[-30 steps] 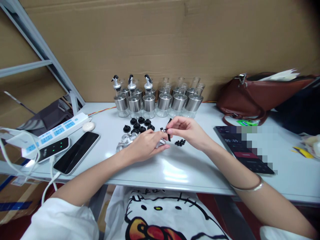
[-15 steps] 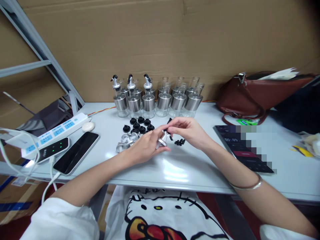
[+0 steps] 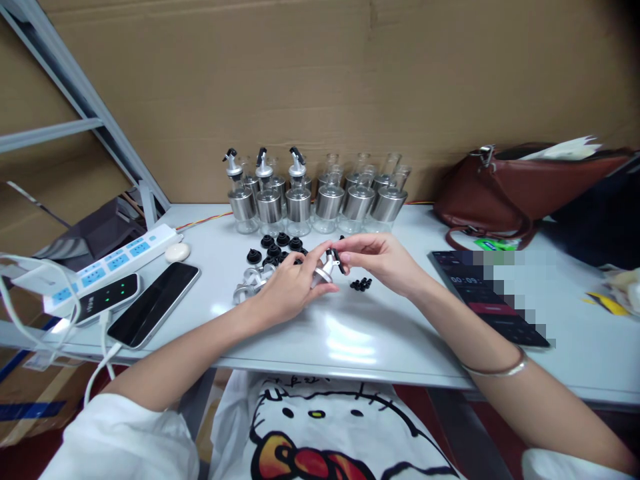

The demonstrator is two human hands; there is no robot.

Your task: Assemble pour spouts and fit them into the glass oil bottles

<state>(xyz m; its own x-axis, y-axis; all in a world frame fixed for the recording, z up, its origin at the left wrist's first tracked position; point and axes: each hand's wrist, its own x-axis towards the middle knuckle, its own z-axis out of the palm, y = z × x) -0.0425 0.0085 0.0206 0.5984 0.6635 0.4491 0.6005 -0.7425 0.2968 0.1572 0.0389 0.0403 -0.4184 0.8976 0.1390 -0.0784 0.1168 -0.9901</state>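
Note:
My left hand is closed around a silver pourer spout, tilted with its narrow end up to the right. At that end my right hand pinches a small black flip cap, which touches or nearly touches the spout. Beside my left hand lie several loose silver spout parts, partly hidden by it. Behind them sit several black ribbed stoppers. A little heap of small black pieces rests below my right hand.
Glass bottles with steel sleeves stand in rows at the back; three front-left ones carry pourers. To the left are a power strip, a phone and cables. A tablet and a brown bag lie right.
My left forefinger has shifted off the spout's tip, so more of the narrow end shows. My right hand stays at the black cap, with its fingers slightly moved.

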